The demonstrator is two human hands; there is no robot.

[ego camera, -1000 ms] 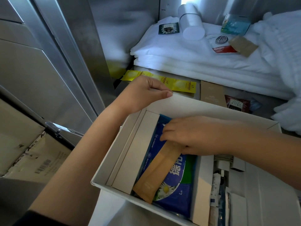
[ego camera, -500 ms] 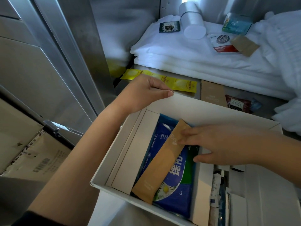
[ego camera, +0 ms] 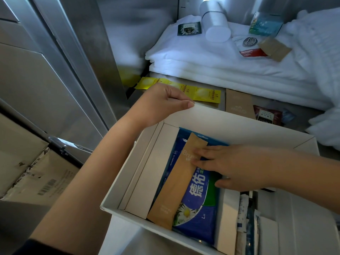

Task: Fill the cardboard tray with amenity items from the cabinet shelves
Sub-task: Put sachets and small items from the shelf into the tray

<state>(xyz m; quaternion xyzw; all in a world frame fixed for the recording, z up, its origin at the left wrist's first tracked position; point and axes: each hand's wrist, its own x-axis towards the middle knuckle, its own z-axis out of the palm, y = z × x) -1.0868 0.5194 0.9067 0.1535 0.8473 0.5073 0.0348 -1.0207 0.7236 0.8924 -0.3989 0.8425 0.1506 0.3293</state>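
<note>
My left hand (ego camera: 165, 105) grips the far-left corner of the cardboard tray (ego camera: 239, 120), fingers curled over the rim. My right hand (ego camera: 237, 166) is flat with fingers straight, pressing the tan sachet (ego camera: 174, 186), not gripping it. The sachet lies diagonally on the blue pack (ego camera: 198, 208) in the tray's centre section.

Risks:
- Sachet sits on slick film and likely slides askew once I lift off.
- Tray is held at one corner only. Can't tell what supports it below, so it may tip and spill.

Text:
- Sachet reads "Bru…", rest is under my fingers.
- Blue pack: "德佑", "L", daisy print.
- Yellow strip (ego camera: 184, 88) beyond the tray: print too small to read.
</note>
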